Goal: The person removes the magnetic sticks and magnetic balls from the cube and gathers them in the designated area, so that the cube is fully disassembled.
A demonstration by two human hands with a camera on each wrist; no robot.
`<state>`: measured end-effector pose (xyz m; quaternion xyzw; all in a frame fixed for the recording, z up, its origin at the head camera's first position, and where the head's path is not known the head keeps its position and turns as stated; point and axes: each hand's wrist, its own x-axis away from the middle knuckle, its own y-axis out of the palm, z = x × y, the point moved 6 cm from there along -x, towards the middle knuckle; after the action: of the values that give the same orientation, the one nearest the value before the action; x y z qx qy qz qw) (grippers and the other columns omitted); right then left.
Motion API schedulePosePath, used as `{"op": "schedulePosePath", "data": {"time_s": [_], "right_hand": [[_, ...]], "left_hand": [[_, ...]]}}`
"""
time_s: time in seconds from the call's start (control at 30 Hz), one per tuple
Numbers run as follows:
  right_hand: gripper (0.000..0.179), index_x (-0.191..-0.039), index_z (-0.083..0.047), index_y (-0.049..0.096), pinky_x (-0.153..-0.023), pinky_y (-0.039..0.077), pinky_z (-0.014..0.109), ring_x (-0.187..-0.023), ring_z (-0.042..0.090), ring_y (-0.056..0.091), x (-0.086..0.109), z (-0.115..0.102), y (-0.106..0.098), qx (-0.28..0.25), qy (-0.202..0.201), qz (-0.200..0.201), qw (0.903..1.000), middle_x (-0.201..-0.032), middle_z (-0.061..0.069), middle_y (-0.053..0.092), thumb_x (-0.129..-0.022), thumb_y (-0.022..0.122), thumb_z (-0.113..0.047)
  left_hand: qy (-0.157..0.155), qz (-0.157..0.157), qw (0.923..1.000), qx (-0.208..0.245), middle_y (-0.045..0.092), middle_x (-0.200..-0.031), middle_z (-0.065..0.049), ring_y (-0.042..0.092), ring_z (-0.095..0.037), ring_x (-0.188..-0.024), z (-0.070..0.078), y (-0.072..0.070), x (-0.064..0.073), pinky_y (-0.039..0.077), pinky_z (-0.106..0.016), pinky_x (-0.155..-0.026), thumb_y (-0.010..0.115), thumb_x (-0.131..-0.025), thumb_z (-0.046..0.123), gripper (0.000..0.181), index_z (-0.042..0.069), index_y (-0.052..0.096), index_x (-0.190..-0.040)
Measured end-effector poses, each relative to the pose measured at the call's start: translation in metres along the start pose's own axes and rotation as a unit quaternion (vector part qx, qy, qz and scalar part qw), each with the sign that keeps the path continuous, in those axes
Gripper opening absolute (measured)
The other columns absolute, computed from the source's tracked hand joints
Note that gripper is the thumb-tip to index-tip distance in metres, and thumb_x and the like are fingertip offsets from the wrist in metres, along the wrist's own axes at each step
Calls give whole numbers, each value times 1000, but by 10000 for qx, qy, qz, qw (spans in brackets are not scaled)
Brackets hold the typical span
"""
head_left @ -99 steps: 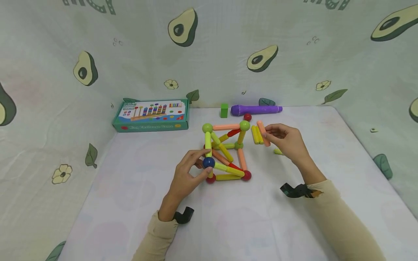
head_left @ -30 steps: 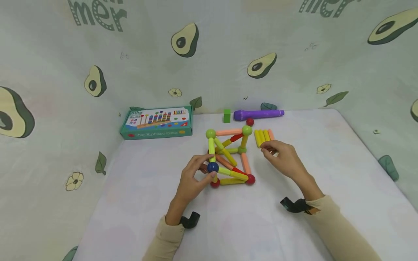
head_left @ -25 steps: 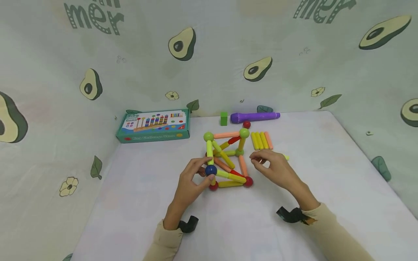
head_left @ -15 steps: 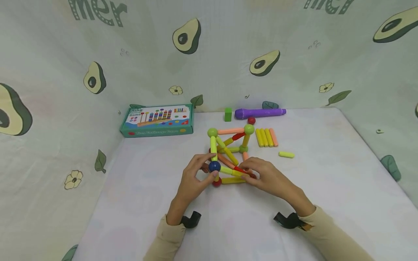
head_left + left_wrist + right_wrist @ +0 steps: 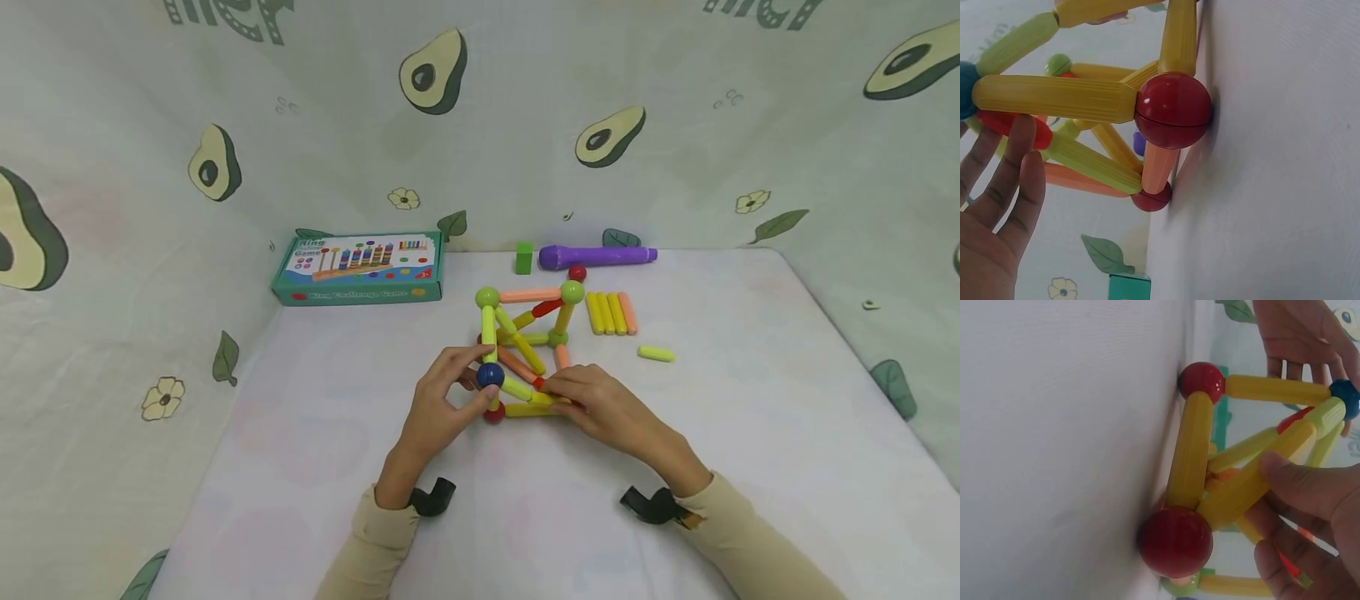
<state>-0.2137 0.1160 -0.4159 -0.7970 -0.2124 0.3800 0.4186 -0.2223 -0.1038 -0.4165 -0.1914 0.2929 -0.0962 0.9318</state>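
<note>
A frame of coloured magnetic rods and balls stands on the table, with green balls at its upper back and red ones at its base. My left hand [image 5: 438, 404] grips its blue ball [image 5: 491, 375] at the front left corner, thumb in front and fingers behind. At the front right, my right hand [image 5: 611, 417] pinches a slanting yellow rod [image 5: 1238, 490], thumb on the near side. That rod runs from a red ball [image 5: 1176, 542] up to a lime rod [image 5: 1325, 417], which meets the blue ball. In the head view the right hand hides that red ball.
Right of the frame lie three yellow rods [image 5: 606, 313] and a salmon rod [image 5: 627, 313] in a row, with a loose lime rod [image 5: 656, 354] nearby. Behind are a red ball [image 5: 577, 273], purple microphone-shaped toy [image 5: 597, 257], green block [image 5: 523, 258] and game box [image 5: 357, 268].
My right hand has laid the salmon rod beside the yellow ones, then moved left and toward me to pinch the slanting yellow rod. The left hand keeps hold of the blue ball.
</note>
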Motion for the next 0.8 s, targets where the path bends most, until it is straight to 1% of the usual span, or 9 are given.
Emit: {"op": "schedulePosePath", "data": {"time_s": [0.1,0.17,0.23,0.33,0.47,0.6,0.8], "right_hand": [[30,-110,-9,74,-85,52,37,-97,13,62,-1,-1,-1,-10,-129,-81,9999,-108,-4,70,-82,83,-10],[30,-108,-10,72,-81,51,35,-88,12,61,-2,0,-1,30,-99,-147,9998,-102,-5,68,-81,84,-10],[30,-109,-12,69,-76,49,32,-80,13,57,-3,2,-1,93,11,-221,9997,-96,-5,65,-82,83,-11],[32,-112,-13,63,-68,47,27,-74,16,54,-4,5,0,54,245,-339,9991,-90,-3,59,-85,80,-12],[31,-115,-12,60,-66,49,22,-76,17,56,-5,6,2,-239,396,-467,9978,-94,-3,59,-89,77,-12],[29,-114,-9,57,-66,49,21,-76,15,55,-4,5,1,-401,281,-455,9978,-95,-2,56,-91,75,-9],[28,-113,-6,53,-63,45,17,-76,5,48,0,6,0,-320,-5,-413,9986,-95,-1,49,-92,70,0]], "left_hand": [[45,6,10000,10,57,-120,-10,60,-20,-90,9,-3,-3,56,-43,-78,76,-87,6,52,7,58,-136],[64,5,10000,33,57,-119,-13,60,-22,-90,14,-4,-5,56,-44,-78,75,-87,3,51,5,58,-135],[69,15,10000,30,57,-119,-13,60,-21,-90,16,-4,-6,55,-45,-78,75,-87,3,50,5,59,-135],[14,25,10000,-15,57,-120,-8,60,-18,-90,10,-5,-6,56,-42,-79,76,-88,8,52,10,59,-137],[-1,-3,10000,-21,57,-122,-2,60,-16,-91,1,-6,-4,56,-37,-80,76,-90,16,52,17,58,-139],[37,-39,10000,55,56,-123,1,60,-15,-92,-4,-5,-3,55,-35,-80,75,-92,21,51,20,57,-140],[42,-61,10000,16,56,-124,2,60,-12,-92,-6,0,2,56,-33,-80,74,-93,23,51,23,56,-141]]}}
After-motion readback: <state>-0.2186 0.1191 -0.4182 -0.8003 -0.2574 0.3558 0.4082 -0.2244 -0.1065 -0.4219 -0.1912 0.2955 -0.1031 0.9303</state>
